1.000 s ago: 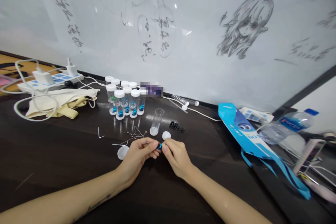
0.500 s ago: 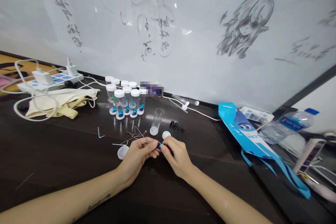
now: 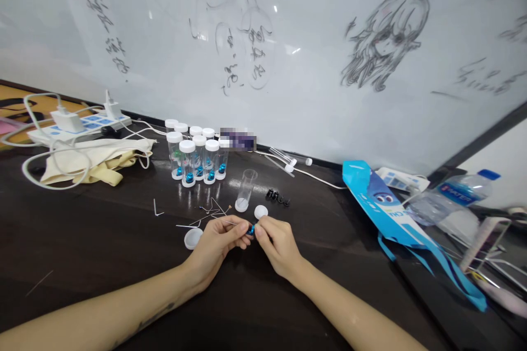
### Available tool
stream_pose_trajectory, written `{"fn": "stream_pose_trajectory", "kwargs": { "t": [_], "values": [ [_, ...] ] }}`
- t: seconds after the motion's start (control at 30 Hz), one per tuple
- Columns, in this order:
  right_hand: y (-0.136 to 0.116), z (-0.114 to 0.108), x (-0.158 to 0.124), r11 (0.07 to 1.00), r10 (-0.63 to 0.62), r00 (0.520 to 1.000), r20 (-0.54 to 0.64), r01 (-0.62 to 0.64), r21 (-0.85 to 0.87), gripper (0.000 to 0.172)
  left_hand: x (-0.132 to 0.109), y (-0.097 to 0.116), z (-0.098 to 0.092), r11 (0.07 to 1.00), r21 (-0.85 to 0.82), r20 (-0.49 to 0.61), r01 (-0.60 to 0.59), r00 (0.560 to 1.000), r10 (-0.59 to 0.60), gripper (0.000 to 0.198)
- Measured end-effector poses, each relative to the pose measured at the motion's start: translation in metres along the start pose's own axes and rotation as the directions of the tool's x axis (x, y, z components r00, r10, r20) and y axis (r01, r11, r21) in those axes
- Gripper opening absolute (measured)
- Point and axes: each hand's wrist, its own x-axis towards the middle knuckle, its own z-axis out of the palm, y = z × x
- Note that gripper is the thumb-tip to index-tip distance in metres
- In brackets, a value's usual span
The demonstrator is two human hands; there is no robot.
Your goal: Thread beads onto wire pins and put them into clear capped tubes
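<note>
My left hand [image 3: 216, 244] and my right hand [image 3: 275, 244] meet over the dark table [image 3: 102, 252], fingers pinched together on a small blue bead [image 3: 251, 228]. A thin metal pin [image 3: 224, 222] sticks out leftward from my left fingertips. Just beyond the hands stand an open clear vial [image 3: 246, 190] and two loose white caps [image 3: 261, 211] [image 3: 192, 238]. Thin wire pieces [image 3: 209, 209] lie left of the vial.
Several capped vials [image 3: 195, 159] with blue beads stand behind. A cream cloth bag [image 3: 88, 159], power strip [image 3: 78, 123] and cables lie at left. Small black parts [image 3: 278, 197], a blue pouch [image 3: 391, 214] and a water bottle [image 3: 448, 197] lie at right. A whiteboard [image 3: 288, 38] backs the table.
My right fingers have shifted slightly on the blue bead; both hands stay in the same place.
</note>
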Motion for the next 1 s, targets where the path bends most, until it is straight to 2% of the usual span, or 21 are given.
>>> {"fn": "stream_pose_trajectory", "kwargs": {
  "t": [0.13,0.37,0.57,0.73,0.8,1.0],
  "values": [
    [-0.0005,0.0001,-0.0008,1.000,0.003,1.000,-0.006,-0.003,-0.003,0.031,-0.0001,-0.0001,-0.0006,1.000,0.003,-0.002,-0.009,1.000,0.009,0.013],
    [-0.0051,-0.0002,0.0004,0.999,-0.035,0.999,-0.039,0.036,0.019,0.004,0.0002,-0.0035,-0.0039,0.999,-0.051,-0.045,-0.014,0.999,0.012,0.012],
    [-0.0037,-0.0005,-0.0002,0.997,-0.074,0.996,-0.052,0.076,0.032,0.004,-0.0005,-0.0017,-0.0020,0.999,-0.038,-0.031,-0.008,0.999,0.006,0.013],
    [-0.0005,-0.0001,-0.0021,0.999,-0.037,0.999,-0.013,0.037,0.000,0.028,-0.0017,0.0011,0.0013,1.000,0.012,0.006,-0.009,1.000,0.009,0.014],
    [-0.0005,0.0002,-0.0021,1.000,-0.028,1.000,-0.012,0.027,-0.007,0.030,-0.0024,0.0011,0.0012,1.000,0.017,0.004,-0.012,1.000,0.012,0.015],
    [-0.0047,0.0000,-0.0003,0.998,-0.056,0.996,-0.066,0.057,0.015,0.007,-0.0010,-0.0011,-0.0013,1.000,-0.029,-0.039,-0.010,0.999,0.009,0.015]
  ]
}}
